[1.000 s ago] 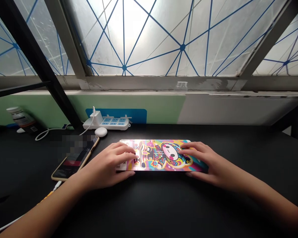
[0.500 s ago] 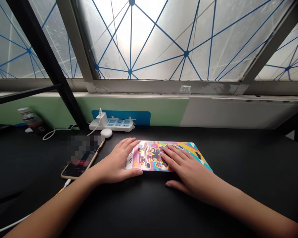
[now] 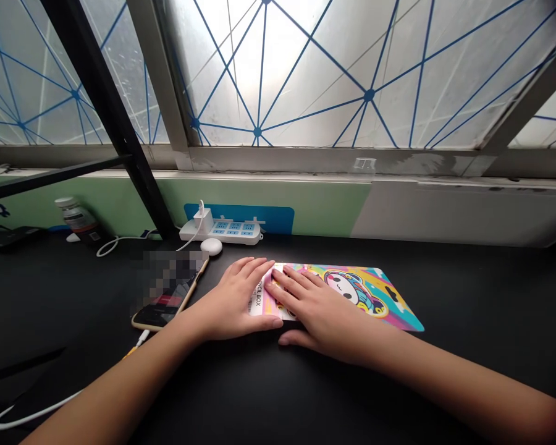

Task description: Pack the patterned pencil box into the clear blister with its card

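The tabletop (image 3: 315, 395) is black and matte, bare at the near edge between the 2 forearms. At lower left, 1 white cable (image 3: 46, 410) loops, passes behind the left forearm, which hides part of it, and ends in a plug at the phone.

In the middle lies the box (image 3: 359, 285), flat on the tabletop, long side facing the person, printed with a bright cartoon figure. The left hand (image 3: 234, 303) covers its left end, thumb along the near edge and fingers over the top; the grip spans that end, but I cannot tell whether it squeezes. The right hand (image 3: 322, 318) lies palm down across the box, its grip lightly spread, thumb out past the near edge. Together they block much of the print.

Left of the box is the phone (image 3: 157, 314), its far part blurred out; the left forearm stands just in front of it. Beyond it sits 1 white case (image 3: 211, 248), then the power strip (image 3: 227, 233) with 1 charger (image 3: 203, 220) plugged in, against the wall. Farther left, the bottle (image 3: 76, 217) leans in view.

The black post (image 3: 106, 105) slants across the left side. Behind are the green and grey wall (image 3: 324, 191) and the bright window (image 3: 315, 80), patterned with blue lines.
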Action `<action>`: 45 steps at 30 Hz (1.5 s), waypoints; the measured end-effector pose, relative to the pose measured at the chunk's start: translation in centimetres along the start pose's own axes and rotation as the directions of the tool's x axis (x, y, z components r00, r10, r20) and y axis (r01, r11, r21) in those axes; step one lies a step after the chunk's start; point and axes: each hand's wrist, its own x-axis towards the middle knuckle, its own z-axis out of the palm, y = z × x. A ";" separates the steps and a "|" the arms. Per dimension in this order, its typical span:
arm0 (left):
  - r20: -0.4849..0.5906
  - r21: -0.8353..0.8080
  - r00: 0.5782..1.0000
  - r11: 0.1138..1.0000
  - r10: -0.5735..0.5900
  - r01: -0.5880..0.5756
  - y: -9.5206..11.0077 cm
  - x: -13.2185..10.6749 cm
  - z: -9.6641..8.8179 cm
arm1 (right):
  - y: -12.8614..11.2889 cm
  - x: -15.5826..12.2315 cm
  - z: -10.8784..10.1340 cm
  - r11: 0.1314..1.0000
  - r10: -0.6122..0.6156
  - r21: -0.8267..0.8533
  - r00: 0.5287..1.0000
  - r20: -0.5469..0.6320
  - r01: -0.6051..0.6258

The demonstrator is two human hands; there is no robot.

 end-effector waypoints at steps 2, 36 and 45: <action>-0.016 0.003 1.000 1.000 0.002 -0.002 -0.2 0.0 0.2 | 0.4 -0.2 -0.3 0.999 -0.006 0.040 1.000 0.017 0.006; 0.154 0.129 0.976 0.982 -0.157 0.138 0.5 0.2 -0.9 | 7.2 -10.3 -3.4 0.973 0.223 0.046 0.972 0.073 -0.226; -0.022 0.319 0.996 0.945 0.087 -0.075 5.1 0.4 1.3 | 4.6 -7.8 0.5 0.977 0.136 -0.150 0.984 -0.112 -0.152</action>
